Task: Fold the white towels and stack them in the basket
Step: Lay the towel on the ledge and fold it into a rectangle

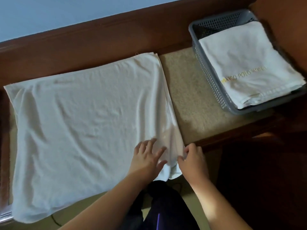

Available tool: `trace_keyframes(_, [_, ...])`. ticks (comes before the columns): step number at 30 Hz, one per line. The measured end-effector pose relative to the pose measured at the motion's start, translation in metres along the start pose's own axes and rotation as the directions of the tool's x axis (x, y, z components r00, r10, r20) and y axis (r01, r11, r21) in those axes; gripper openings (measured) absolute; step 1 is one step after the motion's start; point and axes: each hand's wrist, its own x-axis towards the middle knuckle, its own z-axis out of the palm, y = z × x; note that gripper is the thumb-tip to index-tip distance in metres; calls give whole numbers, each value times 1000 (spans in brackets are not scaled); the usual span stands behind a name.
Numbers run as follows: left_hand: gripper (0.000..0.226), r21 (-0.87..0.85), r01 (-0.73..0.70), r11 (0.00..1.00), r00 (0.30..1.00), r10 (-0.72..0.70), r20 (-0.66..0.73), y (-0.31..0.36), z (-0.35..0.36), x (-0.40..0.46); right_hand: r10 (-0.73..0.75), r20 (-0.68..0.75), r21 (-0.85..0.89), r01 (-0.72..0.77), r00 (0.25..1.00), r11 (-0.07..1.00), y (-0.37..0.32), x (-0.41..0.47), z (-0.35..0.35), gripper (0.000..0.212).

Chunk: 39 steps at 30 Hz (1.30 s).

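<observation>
A large white towel [83, 117] lies spread flat over the beige bench seat, its near edge hanging over the front. My left hand [147, 158] rests flat on the towel near its near right corner, fingers spread. My right hand [192, 156] is at the towel's right edge, with fingers curled at the hem; whether it pinches the cloth I cannot tell. At the right stands a grey perforated basket [206, 70] holding folded white towels [245, 63], the top one with gold lettering.
The bench seat [191, 100] shows bare beige fabric between towel and basket. A dark wooden backrest [99, 39] runs behind, with a wooden arm [285, 22] at the right. Dark trousers [166, 205] and the floor are below.
</observation>
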Motion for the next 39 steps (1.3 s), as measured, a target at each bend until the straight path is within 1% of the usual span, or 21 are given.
trace_keyframes(2, [42, 17, -104, 994, 994, 105, -16, 11, 0, 3, 92, 40, 132, -97, 995, 987, 19, -13, 9, 34])
trace_keyframes(3, [43, 50, -183, 982, 983, 183, 6, 16, 0, 6, 129, 72, 181, -140, 989, 974, 27, -20, 14, 34])
trace_keyframes(5, [57, 142, -368, 919, 929, 356, 104, 25, 0, 14, 155, 114, 242, -179, 981, 954, 42, -32, 29, 33])
trace_keyframes(7, [62, 208, -475, 855, 876, 436, 207, 33, -2, 24, 166, 157, 286, -206, 973, 936, 50, -36, 44, 32])
trace_keyframes(9, [55, 239, -532, 812, 841, 476, 256, 40, -6, 32, 209, 197, 335, -266, 958, 904, 57, -37, 56, 27])
trace_keyframes(11, [50, 282, -563, 777, 823, 494, 282, 47, -12, 36, 281, 227, 482, -358, 932, 799, 66, -36, 66, 24])
trace_keyframes(14, [50, 359, -629, 689, 777, 555, 297, 50, -19, 43, 370, 243, 772, -410, 897, 486, 72, -41, 62, 14])
trace_keyframes(15, [48, 366, -642, 674, 766, 577, 284, 49, -18, 45, 397, 244, 825, -404, 885, 394, 73, -45, 58, 13])
trace_keyframes(16, [44, 364, -652, 666, 758, 589, 279, 47, -18, 47, 417, 247, 852, -401, 875, 336, 74, -50, 54, 13])
trace_keyframes(18, [32, 357, -661, 661, 750, 604, 270, 42, -20, 49, 450, 275, 864, -423, 850, 272, 80, -56, 53, 19])
trace_keyframes(19, [27, 333, -665, 668, 745, 624, 236, 40, -20, 49, 462, 299, 862, -444, 835, 243, 82, -59, 54, 22])
trace_keyframes(21, [21, 207, -674, 709, 738, 658, 152, 40, -20, 48, 473, 338, 869, -463, 813, 176, 85, -61, 55, 25])
trace_keyframes(23, [20, 46, -640, 767, 766, 632, 119, 46, -25, 46, 453, 348, 886, -446, 821, 126, 87, -61, 56, 20])
trace_keyframes(24, [20, -7, -610, 793, 788, 607, 97, 51, -26, 43, 445, 342, 890, -438, 827, 129, 86, -61, 57, 19])
trace_keyframes(26, [20, -70, -570, 819, 819, 573, 39, 57, -24, 36, 485, 314, 870, -452, 816, 197, 87, -62, 64, 25])
trace_keyframes(29, [40, -81, -500, 862, 861, 505, 58, 61, -16, 21, 604, 266, 826, -501, 751, 258, 91, -60, 75, 26])
trace_keyframes(31, [48, -123, -349, 929, 934, 356, 35, 58, -11, 10, 616, 215, 812, -489, 758, 319, 91, -57, 76, 25])
trace_keyframes(33, [48, -173, -133, 976, 991, 132, -20, 47, -8, -4, 548, 167, 797, -439, 820, 414, 89, -55, 72, 23])
trace_keyframes(34, [48, -193, -17, 981, 999, 7, -49, 39, -8, -12, 497, 139, 783, -402, 856, 474, 86, -55, 68, 21])
trace_keyframes(37, [49, -237, 284, 929, 945, -313, -94, 5, -7, -36, 299, 31, 678, -240, 954, 695, 68, -51, 50, 15])
trace_keyframes(39, [53, -235, 424, 875, 892, -448, -57, -23, -5, -53, 149, -50, 584, -92, 988, 806, 50, -39, 38, 17])
